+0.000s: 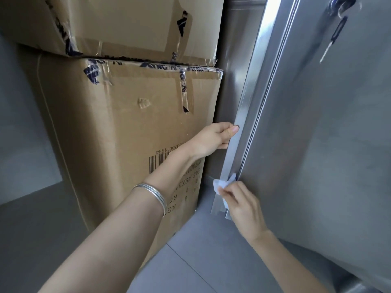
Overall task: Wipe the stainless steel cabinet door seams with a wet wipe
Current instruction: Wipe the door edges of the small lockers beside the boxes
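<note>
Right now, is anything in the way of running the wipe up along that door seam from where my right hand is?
Nothing visible blocks the seam itself. The right hand presses the wet wipe near its lower end. The left hand grips the door edge higher up, beside the seam, not on it.

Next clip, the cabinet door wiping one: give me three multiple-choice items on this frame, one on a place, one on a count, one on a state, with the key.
1. Where is the wet wipe pressed?
A. Low on the cabinet door edge
B. On the upper cardboard box
C. On the floor

2. How many cardboard boxes are stacked beside the cabinet?
A. One
B. Two
C. Four

3. What is the left hand doing?
A. Hanging free
B. Gripping the door edge
C. Holding the wipe

Key: 1 A, the right hand holds the wipe against the seam near the door's bottom. 2 B, an upper box sits on a lower box. 3 B, its fingers wrap the edge, thumb on the front.
</note>
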### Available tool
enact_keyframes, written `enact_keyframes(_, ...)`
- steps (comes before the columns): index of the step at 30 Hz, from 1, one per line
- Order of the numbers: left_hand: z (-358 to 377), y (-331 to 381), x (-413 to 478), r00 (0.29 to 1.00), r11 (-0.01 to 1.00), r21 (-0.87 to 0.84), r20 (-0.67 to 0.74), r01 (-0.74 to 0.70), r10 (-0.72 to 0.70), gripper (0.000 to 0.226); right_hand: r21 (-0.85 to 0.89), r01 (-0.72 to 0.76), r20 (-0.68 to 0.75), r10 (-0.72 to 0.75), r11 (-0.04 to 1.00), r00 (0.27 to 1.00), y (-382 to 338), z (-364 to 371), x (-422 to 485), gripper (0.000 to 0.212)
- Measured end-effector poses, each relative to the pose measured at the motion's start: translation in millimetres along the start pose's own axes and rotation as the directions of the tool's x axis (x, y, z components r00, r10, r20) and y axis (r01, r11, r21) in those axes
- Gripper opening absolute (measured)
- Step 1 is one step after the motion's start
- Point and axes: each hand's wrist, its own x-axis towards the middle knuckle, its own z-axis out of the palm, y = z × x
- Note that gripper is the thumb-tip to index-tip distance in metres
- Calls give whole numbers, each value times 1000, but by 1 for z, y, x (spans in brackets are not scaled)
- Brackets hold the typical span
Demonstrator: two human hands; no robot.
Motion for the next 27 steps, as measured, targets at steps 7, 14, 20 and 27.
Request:
enact_keyframes(7,3,6,-2,999,998,54,-40,22,-20,35,-142,33,141,-13,989,990,34,28,-29,35)
enact_keyframes(14,4,7,-10,998,994,108,-58,35,-29,32,-163,82,281,-33,983,959,26,37,-74,19)
enact_keyframes(20,5,7,-13,995,988,141,-93,59,-46,36,-151,246,-161,-269,957,949,-18,-35,22,46)
enact_keyframes(27,8,6,-15,994,987,149,-102,58,-43,34,-88,69,57,-64,994,996,-5,-9,-5,36)
